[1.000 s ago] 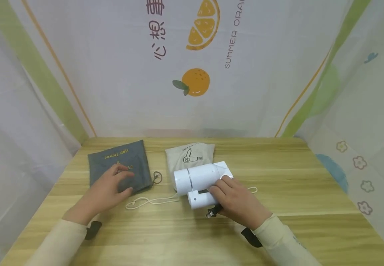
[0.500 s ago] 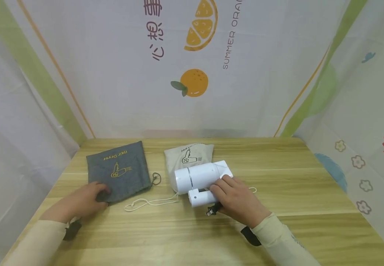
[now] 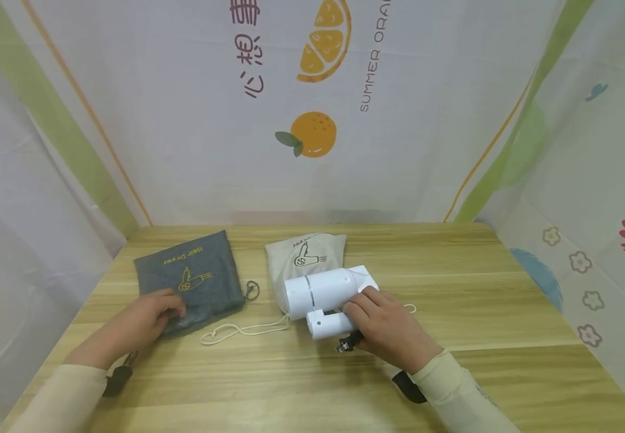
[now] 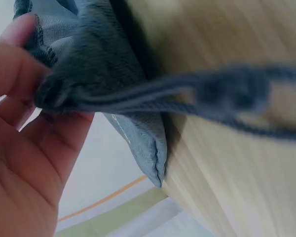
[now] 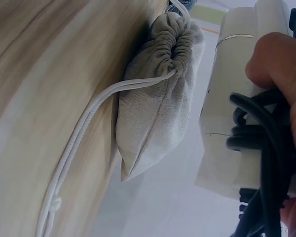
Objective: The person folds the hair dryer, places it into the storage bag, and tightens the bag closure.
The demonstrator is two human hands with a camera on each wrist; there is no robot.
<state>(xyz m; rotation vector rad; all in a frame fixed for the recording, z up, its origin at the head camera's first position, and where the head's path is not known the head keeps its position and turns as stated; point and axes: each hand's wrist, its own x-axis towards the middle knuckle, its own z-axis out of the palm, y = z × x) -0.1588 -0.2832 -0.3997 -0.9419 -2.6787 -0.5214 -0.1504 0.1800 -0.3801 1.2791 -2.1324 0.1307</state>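
At the left, my left hand is at the near edge of a dark grey drawstring pouch printed with a yellow hair dryer. The left wrist view shows thumb and fingers pinching the mouth of this pouch, which stands a little apart; its dark cord hangs across the view. My right hand grips a white hair dryer by its folded handle. A bundled black power cord is held against that handle, its plug poking out below. The palm hides part of the handle.
Behind the hair dryer a beige drawstring pouch lies on the wooden table, its neck gathered in the right wrist view. Its white cord trails leftward. Printed white curtains enclose the table's back and sides.
My left hand has come back from over the grey pouch to its near left edge and now pinches its mouth. The pouch has shifted slightly toward me. My right hand stays on the hair dryer.
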